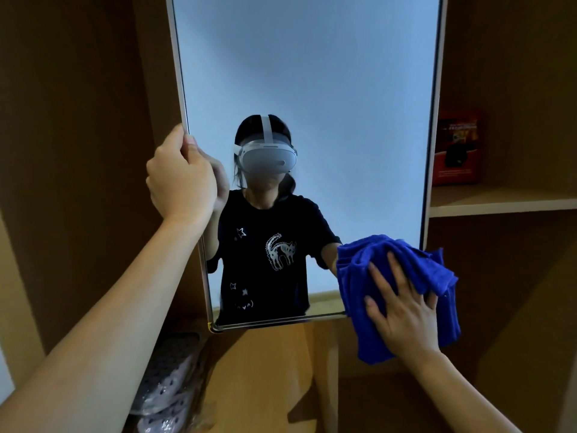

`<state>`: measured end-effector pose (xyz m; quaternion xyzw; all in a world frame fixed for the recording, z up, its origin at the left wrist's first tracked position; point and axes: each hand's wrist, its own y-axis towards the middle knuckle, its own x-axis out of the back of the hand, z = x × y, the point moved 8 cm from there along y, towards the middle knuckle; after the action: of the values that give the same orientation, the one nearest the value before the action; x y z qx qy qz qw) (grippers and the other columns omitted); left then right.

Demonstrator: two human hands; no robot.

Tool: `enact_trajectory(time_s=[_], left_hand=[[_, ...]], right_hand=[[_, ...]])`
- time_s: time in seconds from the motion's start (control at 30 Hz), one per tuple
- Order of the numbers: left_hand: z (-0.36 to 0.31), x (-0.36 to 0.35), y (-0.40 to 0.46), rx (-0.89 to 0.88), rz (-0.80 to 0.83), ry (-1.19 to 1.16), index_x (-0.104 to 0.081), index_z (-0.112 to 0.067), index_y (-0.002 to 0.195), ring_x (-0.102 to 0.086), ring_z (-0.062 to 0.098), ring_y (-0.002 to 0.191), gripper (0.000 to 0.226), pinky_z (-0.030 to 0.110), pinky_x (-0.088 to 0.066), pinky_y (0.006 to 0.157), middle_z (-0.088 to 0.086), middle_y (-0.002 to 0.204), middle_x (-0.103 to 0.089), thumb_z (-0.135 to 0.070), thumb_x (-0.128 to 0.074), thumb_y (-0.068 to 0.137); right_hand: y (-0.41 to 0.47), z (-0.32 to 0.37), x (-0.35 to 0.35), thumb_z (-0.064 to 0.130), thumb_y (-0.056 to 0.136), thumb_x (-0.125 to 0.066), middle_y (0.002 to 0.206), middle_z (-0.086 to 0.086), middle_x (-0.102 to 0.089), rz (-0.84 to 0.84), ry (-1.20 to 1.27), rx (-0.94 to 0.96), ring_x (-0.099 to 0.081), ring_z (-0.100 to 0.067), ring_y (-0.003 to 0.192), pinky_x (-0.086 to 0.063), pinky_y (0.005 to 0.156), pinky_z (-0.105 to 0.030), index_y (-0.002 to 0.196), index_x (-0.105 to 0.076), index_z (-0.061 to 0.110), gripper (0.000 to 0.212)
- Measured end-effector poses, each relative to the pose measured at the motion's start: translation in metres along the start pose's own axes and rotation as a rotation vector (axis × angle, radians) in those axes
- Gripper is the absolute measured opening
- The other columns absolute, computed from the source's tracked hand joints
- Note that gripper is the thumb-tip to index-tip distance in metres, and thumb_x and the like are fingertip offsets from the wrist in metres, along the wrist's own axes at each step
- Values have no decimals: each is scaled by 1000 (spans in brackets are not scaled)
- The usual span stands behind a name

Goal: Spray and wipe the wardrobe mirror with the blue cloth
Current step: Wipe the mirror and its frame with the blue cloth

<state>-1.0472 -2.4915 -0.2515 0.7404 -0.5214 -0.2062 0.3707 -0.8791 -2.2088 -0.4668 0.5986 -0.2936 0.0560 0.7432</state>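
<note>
Blue cloth (396, 289) sits pressed on the mirror (306, 89) at its lower right corner, under the right hand (406, 310), fingers spread flat. Left hand (181, 179) clamps the frame's left edge — judged best: keep that brace, wipe in overlapping strokes upward.

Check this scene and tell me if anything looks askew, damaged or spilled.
Nothing stands out. The mirror shows no cracks or drips, the left hand grips its left edge, and the right hand presses the blue cloth flat over its lower right corner. The red box stands upright on the shelf.
</note>
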Motion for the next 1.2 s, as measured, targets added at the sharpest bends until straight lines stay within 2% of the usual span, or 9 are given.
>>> enact_trajectory(time_s=[0.1,0.27,0.4,0.57,0.7,0.83,1.0,1.1,1.2], left_hand=[[0,0,-1,-1,-20,0,-57,-15,132,-58,21,120,36,34,-46,99,4,129,-63,-24,-36,104],[1,1,1,-25,-28,-4,-61,-13,124,-63,21,111,34,37,-52,96,4,120,-67,-24,-36,103],[1,1,0,-29,-30,-9,-60,-13,125,-63,20,111,34,38,-53,96,4,121,-67,-24,-37,103],[0,2,-1,-28,-18,1,-57,-16,132,-59,20,119,35,35,-49,99,4,129,-63,-23,-37,104],[-1,2,-2,-38,-8,10,-54,-16,136,-57,20,122,37,34,-47,100,3,132,-61,-22,-37,104],[0,2,0,-32,-12,-3,-51,-17,139,-55,20,124,38,33,-45,101,2,135,-59,-23,-37,104],[2,1,2,-27,-15,-25,-56,-17,134,-57,19,121,36,33,-48,100,2,130,-62,-23,-38,104],[1,1,2,-35,-17,-6,-58,-13,129,-60,19,117,35,34,-50,98,3,125,-64,-24,-37,104],[2,1,3,-45,-25,-23,-60,-14,128,-61,19,114,35,37,-52,97,2,123,-66,-25,-37,103]], right_hand=[[-1,5,0,60,98,-10,162,14,10,-6,19,-34,-23,-29,138,4,116,-39,153,-2,43,58],[-8,37,-15,58,99,-9,162,12,12,-3,107,-150,-17,-29,143,-15,109,-59,153,1,41,58],[-7,91,-28,56,99,-14,163,8,5,39,64,-12,-19,-25,141,-21,103,-57,154,-7,39,58],[-3,166,-33,56,95,-29,156,8,-23,64,90,111,-42,-19,130,-45,95,-52,153,-9,41,63],[-9,215,-43,61,97,-20,154,18,-19,139,57,231,-49,-15,129,-36,98,-48,151,-23,43,57],[-18,220,-57,80,82,-35,156,11,-26,171,-26,298,-31,-22,134,-28,100,-52,152,-24,39,81],[-30,209,-64,69,65,-64,157,13,-21,155,-58,395,-35,-19,129,-42,95,-51,150,-25,42,97],[-41,198,-67,63,71,-64,162,13,-7,147,-71,450,-34,-18,130,-37,99,-50,152,-18,43,95],[-45,185,-63,58,80,-54,159,12,-21,141,-68,483,-38,-18,131,-41,99,-53,151,-22,42,79]])
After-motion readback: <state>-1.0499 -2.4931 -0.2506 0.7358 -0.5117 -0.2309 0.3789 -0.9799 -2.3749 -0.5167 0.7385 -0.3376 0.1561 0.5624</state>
